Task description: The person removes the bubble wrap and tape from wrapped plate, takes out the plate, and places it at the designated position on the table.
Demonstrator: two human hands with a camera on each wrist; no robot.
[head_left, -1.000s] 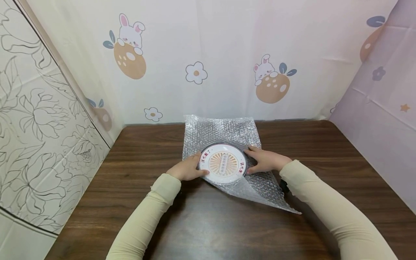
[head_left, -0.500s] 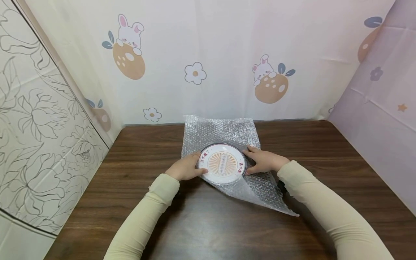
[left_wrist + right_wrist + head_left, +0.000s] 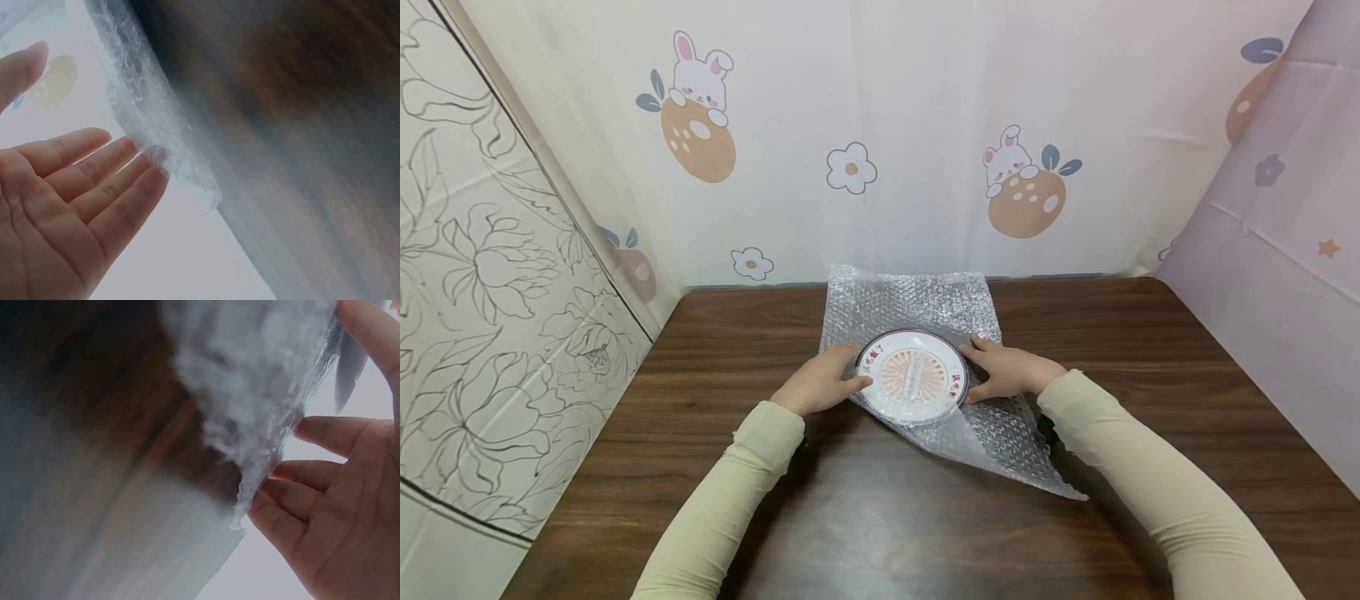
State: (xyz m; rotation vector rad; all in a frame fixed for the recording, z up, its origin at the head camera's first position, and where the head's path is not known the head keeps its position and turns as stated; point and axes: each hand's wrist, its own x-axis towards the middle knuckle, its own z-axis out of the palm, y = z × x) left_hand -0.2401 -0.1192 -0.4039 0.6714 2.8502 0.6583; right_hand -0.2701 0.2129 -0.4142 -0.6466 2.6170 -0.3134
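A round white plate (image 3: 913,375) with red lettering and an orange ray pattern lies on a sheet of bubble wrap (image 3: 910,296). The near part of the sheet is folded over the plate's front. At the plate's left edge is my left hand (image 3: 823,379), its thumb over the rim. In the left wrist view its fingers (image 3: 119,194) are straight and touch the wrap's edge. My right hand (image 3: 1011,369) rests at the plate's right edge, thumb and fingers spread. The right wrist view shows its fingertips (image 3: 259,500) against the wrap, nearly straight.
A dark wooden table (image 3: 880,533) carries the sheet, whose loose corner (image 3: 1067,490) points to the front right. Behind the table hangs a curtain (image 3: 917,83) with rabbits and flowers. A panel with flower line drawings (image 3: 482,267) stands on the left.
My left hand has shifted slightly left, and its thumb lies less far over the plate. The plate's pattern looks hazier under the wrap. The right hand has hardly moved.
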